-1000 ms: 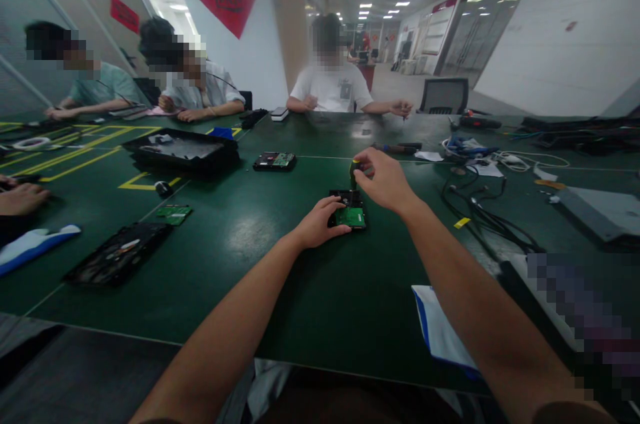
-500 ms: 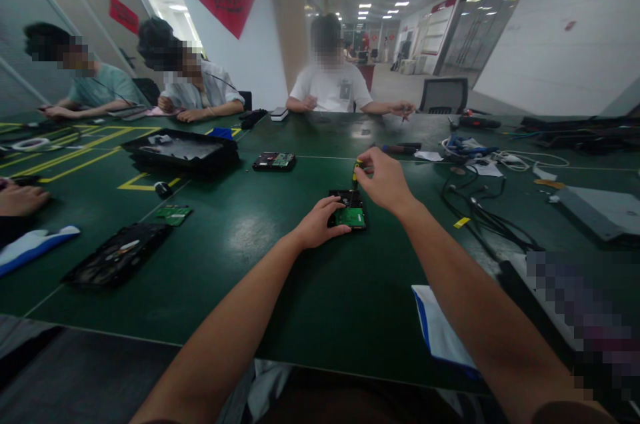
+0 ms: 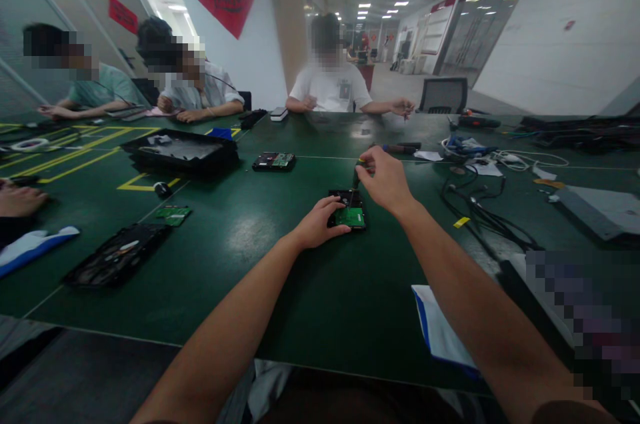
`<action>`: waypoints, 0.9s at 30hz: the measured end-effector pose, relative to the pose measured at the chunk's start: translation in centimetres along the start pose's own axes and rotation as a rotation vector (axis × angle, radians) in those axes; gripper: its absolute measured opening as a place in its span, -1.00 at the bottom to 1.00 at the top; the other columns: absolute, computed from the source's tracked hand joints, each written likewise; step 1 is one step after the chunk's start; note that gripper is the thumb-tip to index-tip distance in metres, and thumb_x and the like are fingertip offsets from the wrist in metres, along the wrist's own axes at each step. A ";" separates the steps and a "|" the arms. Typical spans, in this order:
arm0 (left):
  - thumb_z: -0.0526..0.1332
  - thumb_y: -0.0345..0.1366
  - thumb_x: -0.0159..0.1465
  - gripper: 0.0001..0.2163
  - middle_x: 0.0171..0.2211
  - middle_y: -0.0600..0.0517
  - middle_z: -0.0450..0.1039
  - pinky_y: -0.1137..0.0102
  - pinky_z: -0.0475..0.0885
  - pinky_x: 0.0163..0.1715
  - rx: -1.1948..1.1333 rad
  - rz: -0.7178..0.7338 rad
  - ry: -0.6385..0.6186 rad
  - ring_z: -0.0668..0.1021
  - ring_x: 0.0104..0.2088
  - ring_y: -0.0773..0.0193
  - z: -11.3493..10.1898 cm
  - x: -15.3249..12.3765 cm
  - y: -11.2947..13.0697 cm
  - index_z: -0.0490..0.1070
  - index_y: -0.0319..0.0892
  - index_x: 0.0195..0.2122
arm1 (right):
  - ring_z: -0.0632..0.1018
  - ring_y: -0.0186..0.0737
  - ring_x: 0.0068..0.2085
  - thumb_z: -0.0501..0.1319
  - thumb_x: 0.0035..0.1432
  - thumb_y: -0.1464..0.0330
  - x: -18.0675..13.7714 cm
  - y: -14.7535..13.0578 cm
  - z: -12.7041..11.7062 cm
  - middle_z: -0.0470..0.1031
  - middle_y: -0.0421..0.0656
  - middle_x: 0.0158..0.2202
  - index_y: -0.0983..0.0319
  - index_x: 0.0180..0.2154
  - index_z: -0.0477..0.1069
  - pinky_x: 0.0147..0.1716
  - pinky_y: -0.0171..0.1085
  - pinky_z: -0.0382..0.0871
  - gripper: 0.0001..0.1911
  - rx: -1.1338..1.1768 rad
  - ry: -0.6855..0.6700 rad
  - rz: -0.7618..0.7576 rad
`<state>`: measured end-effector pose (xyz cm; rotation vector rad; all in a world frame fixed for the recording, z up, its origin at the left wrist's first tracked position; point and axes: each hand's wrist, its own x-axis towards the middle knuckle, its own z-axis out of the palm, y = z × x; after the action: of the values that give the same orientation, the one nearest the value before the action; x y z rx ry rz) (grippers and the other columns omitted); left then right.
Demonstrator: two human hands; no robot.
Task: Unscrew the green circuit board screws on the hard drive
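Observation:
A hard drive (image 3: 355,218) with a green circuit board and black casing lies on the green table in front of me. My left hand (image 3: 320,223) grips its left side, thumb at the near edge and fingers over the far part. In my right hand (image 3: 383,177) is a screwdriver (image 3: 356,179), its dark handle pinched between thumb and fingers. The shaft points down and its tip meets the drive near the board's upper edge; the exact screw is too small to make out.
Another hard drive (image 3: 274,161) lies farther off. Stacked black trays (image 3: 180,147), a loose circuit board (image 3: 173,215) and a black casing (image 3: 117,255) are to the left. Cables (image 3: 480,207) and a grey metal box (image 3: 600,211) lie right. Several people sit around the table.
The screwdriver handle has turned in my right fingers, its yellow marks now mostly out of sight. My left hand and the hard drive have stayed in place.

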<state>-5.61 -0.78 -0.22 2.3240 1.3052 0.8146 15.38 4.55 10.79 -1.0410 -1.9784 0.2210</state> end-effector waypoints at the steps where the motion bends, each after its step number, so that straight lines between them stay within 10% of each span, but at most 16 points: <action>1: 0.37 0.06 0.26 -0.38 0.38 -0.18 0.22 0.02 0.20 0.41 0.001 0.001 0.002 0.25 0.42 -0.07 0.0 0.0 0.0 0.36 -0.11 0.26 | 0.56 -0.06 -0.16 0.24 0.27 0.32 0.0 0.0 -0.1 0.54 -0.06 -0.18 0.14 -0.17 0.39 -0.12 -0.06 0.49 -0.90 -0.006 -0.002 -0.011; 27: 0.36 0.07 0.26 -0.37 0.37 -0.21 0.23 0.04 0.17 0.43 0.014 0.003 -0.004 0.22 0.43 -0.06 0.0 0.0 0.0 0.36 -0.16 0.26 | 0.56 -0.10 -0.23 0.30 0.24 0.29 0.0 0.2 0.5 0.53 -0.11 -0.23 0.14 -0.24 0.35 -0.21 -0.10 0.49 -0.86 0.015 0.043 -0.039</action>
<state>-5.60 -0.79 -0.21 2.3378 1.3105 0.8036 15.11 4.80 10.38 -0.9892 -1.9537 0.1911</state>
